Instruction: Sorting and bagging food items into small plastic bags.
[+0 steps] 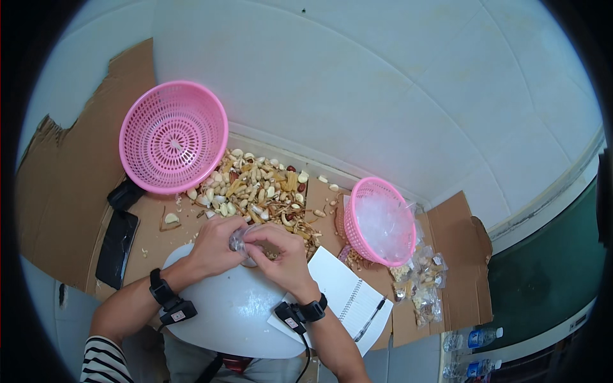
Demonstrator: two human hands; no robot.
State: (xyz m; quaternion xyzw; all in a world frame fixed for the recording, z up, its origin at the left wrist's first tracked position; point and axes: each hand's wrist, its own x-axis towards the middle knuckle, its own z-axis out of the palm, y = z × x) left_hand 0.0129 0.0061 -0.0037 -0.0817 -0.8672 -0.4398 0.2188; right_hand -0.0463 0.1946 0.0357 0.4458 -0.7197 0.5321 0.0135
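You get cool, fairly even light, soft glare on the white surface at seven o'clock, bowed lines across the wall at one, and blackened corners.

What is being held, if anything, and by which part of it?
A clear plastic bag, held between the left hand and the right hand; their grip hides which part.

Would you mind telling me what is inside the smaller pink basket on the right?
The smaller pink basket holds a heap of crumpled clear plastic, apparently bags. It covers the basket's bottom, so anything beneath cannot be seen.
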